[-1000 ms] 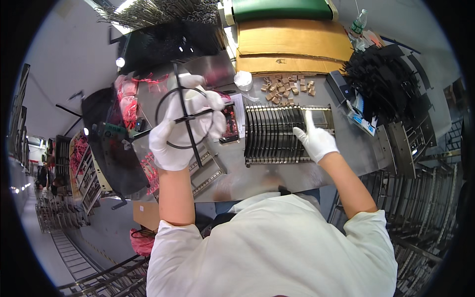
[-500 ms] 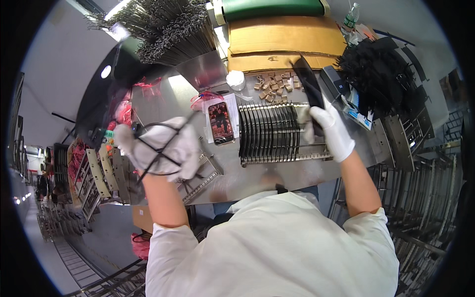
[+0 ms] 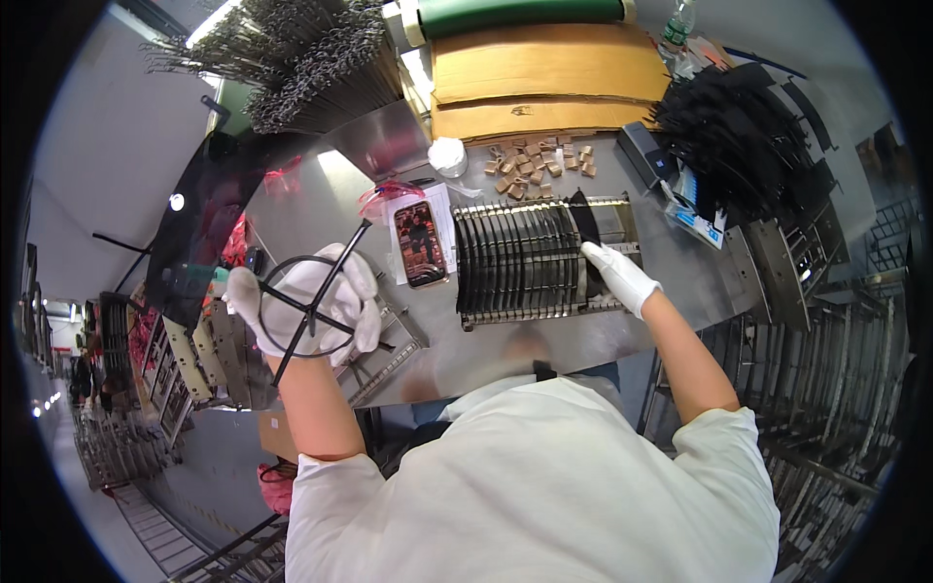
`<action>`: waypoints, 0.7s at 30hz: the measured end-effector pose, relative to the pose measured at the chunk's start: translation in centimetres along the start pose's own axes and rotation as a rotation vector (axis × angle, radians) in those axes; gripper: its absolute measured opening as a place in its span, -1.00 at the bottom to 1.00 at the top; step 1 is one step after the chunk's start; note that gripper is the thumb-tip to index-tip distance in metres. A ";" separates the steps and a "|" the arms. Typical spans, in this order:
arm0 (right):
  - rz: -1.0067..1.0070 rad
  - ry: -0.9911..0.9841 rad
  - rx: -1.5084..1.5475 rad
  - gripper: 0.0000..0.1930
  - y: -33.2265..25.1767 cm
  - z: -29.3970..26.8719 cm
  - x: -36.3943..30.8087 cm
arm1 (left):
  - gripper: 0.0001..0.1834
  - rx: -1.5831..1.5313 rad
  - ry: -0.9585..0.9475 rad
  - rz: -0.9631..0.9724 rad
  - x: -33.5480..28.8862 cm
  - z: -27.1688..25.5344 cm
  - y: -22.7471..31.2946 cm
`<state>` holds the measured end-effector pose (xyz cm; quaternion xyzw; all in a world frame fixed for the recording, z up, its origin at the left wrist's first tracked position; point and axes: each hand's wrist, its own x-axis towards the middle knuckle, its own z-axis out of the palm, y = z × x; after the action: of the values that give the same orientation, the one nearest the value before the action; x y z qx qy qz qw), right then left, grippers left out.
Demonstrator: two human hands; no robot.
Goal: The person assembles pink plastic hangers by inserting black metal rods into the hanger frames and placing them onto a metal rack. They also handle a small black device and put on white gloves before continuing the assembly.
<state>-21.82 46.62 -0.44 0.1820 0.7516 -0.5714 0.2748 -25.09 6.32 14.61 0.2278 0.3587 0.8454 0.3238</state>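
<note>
My left hand (image 3: 289, 319), in a white glove, holds a black ring with crossed bars (image 3: 311, 309) above the left part of the metal table. The ring lies across the palm and fingers, and one bar sticks out upper right. A metal rack (image 3: 544, 316) in the middle of the table carries a row of thin black curved strips (image 3: 515, 248) standing side by side. At the right end of that row, my gloved right hand (image 3: 619, 275) grips a wider flat black strip (image 3: 589, 228) that sits against the rack; its fingertips are partly hidden.
A phone (image 3: 419, 245) lies on papers left of the rack. Behind it are small tan blocks (image 3: 530, 167) and a white roll (image 3: 448, 156). Black strips (image 3: 734, 131) are heaped at right beside a dark box (image 3: 643, 155). Metal hooks (image 3: 321, 73) stand in a bin at back left.
My right hand has brought the wide black strip down and left onto the rack's right end. My left hand still holds the ring, now turned slightly.
</note>
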 end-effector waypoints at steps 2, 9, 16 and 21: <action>-0.174 0.113 -0.433 -0.28 0.8 -0.1 0.7 | 0.30 -0.047 0.076 0.020 0.1 0.3 -1.1; -0.966 0.648 -1.043 -0.07 -7.6 0.5 -3.6 | 0.08 -0.273 0.311 -0.559 3.1 1.3 -6.1; -0.741 -0.424 -0.415 -0.27 -12.7 3.5 -9.5 | -0.71 0.643 -0.017 -1.095 8.5 8.3 -4.7; -0.657 0.186 -0.167 -0.33 -10.8 0.1 -8.5 | -0.55 1.052 -0.412 -1.092 1.9 2.1 -2.9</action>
<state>-21.48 43.84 13.07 -0.0412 0.8358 -0.5471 0.0205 -24.00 10.20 14.00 0.2946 0.7059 0.2262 0.6031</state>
